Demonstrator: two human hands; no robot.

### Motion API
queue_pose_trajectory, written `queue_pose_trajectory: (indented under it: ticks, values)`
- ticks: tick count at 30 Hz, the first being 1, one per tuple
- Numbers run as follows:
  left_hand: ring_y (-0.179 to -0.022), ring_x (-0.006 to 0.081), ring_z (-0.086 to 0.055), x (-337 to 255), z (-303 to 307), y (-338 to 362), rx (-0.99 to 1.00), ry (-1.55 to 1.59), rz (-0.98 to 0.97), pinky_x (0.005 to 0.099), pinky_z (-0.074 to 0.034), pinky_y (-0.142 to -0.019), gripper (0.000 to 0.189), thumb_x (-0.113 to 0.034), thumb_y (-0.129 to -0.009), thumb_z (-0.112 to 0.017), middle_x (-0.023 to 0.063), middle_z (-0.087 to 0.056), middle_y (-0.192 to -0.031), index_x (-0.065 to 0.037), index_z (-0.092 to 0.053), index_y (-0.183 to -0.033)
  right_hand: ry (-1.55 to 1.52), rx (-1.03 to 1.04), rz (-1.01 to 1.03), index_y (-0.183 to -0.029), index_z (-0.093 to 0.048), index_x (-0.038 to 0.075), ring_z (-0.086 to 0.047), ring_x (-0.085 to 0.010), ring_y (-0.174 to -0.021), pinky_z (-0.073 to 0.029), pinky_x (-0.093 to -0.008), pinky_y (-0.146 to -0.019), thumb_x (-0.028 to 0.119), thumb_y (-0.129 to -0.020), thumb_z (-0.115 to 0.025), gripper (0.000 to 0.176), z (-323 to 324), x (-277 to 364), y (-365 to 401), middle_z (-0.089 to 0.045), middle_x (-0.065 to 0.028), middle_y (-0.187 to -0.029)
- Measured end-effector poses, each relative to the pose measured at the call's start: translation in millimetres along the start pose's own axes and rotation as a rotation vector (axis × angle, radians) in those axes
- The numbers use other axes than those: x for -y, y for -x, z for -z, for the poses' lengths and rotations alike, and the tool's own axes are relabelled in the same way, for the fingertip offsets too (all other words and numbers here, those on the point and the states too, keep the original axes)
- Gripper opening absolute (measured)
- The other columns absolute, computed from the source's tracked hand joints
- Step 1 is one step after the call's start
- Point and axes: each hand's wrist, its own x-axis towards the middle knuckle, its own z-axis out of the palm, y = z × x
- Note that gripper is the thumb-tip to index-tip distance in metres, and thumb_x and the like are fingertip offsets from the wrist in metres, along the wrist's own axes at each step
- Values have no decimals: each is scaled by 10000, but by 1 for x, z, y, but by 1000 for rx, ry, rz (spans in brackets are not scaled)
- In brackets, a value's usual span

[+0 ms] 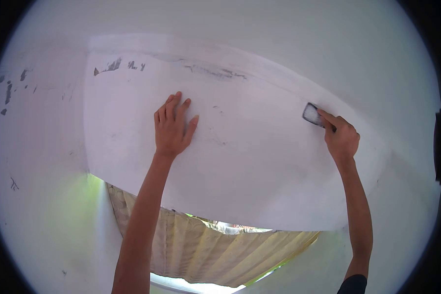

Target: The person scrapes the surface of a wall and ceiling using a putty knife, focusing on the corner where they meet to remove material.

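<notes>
My left hand (171,125) rests against the white wall (259,171), fingers spread, holding nothing. Further right, my right hand (342,137) is closed around the dark handle of a small scraper (312,114). Its flat rectangular blade has dark edges and a whitish middle, and lies against or very close to the wall, pointing up and to the left. The forefinger is stretched along the blade's right side. Between the hands, the wall surface carries faint grey marks (218,142).
Grey peeled patches (108,66) and a rough line (215,71) run along the upper wall. More dark spots (8,93) mark the left wall. Below, a beige pleated curtain (196,250) covers a bright opening. A dark object (440,147) is at the right edge.
</notes>
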Motion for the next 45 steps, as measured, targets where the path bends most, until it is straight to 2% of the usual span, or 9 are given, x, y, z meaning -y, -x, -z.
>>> queue_pose_trajectory:
  ticks: [5, 8, 11, 16, 18, 24, 31, 40, 45]
  values:
    - [-1385, 311, -412, 0, -3, 0, -2, -22, 1, 454, -300, -1111, 455, -323, -956, -618, 115, -457, -1508, -81, -575, -1339, 66, -78, -10, -1036, -789, 342, -625, -237, -602, -489, -373, -541, 241, -890, -726, 188, -10, -12, 9, -644, -5, -689]
    - [-1393, 308, -402, -1, -1, -1, -2, -21, 9, 454, -300, -1110, 450, -306, -958, -620, 113, -454, -1510, -82, -569, -1345, 42, 81, -31, -1069, -789, 334, -614, -218, -603, -481, -344, -554, 233, -912, -722, 198, 5, -4, 1, -647, -11, -691]
    - [-1397, 303, -395, 0, -1, 0, 6, -19, 4, 447, -300, -1108, 438, -299, -965, -612, 107, -453, -1513, -94, -566, -1350, 80, 26, 15, -1064, -788, 352, -610, -206, -559, -475, -339, -500, 194, -880, -739, 247, 4, -44, 16, -637, 15, -661]
    - [-1396, 297, -398, -1, 0, 0, -4, -16, 17, 436, -298, -1108, 427, -297, -964, -613, 102, -454, -1514, -101, -576, -1341, -64, -102, 110, -1075, -780, 377, -625, -207, -599, -501, -350, -540, 198, -892, -726, 262, -24, -8, 7, -656, 20, -715]
    - [-1396, 295, -401, 0, 1, 0, -1, -4, 24, 432, -300, -1107, 422, -295, -964, -614, 98, -457, -1512, -100, -580, -1336, 19, 53, 62, -1075, -781, 374, -626, -215, -603, -497, -353, -542, 210, -896, -726, 248, -9, 23, -5, -645, 13, -707]
    - [-1394, 296, -401, 2, 4, -1, -7, 58, 5, 439, -288, -1110, 425, -274, -960, -618, 106, -460, -1515, -81, -579, -1337, 77, 84, -37, -1110, -778, 330, -633, -201, -590, -489, -338, -529, 232, -913, -714, 229, 4, -24, 24, -624, 1, -681]
    - [-1379, 293, -419, 1, 4, -1, -1, 33, 38, 435, -300, -1093, 397, -262, -952, -632, 109, -484, -1495, -85, -601, -1305, -131, 68, 107, -1297, -699, 288, -629, -154, -604, -509, -325, -543, 213, -875, -761, 433, -16, -18, 51, -623, -9, -736]
    - [-1376, 290, -418, 0, 3, -1, -26, 27, 26, 434, -296, -1095, 401, -256, -956, -624, 105, -476, -1498, -83, -595, -1316, 59, -32, 235, -1314, -671, 361, -563, -207, -519, -483, -334, -478, 300, -894, -743, 431, -24, 0, 22, -568, -6, -741]
    - [-1378, 284, -420, 2, 4, 1, -22, 11, 26, 433, -303, -1095, 392, -266, -960, -618, 96, -479, -1493, -96, -601, -1313, 52, -33, 224, -1269, -713, 328, -530, -149, -486, -463, -308, -455, 344, -877, -759, 394, -15, -23, 27, -530, 2, -648]
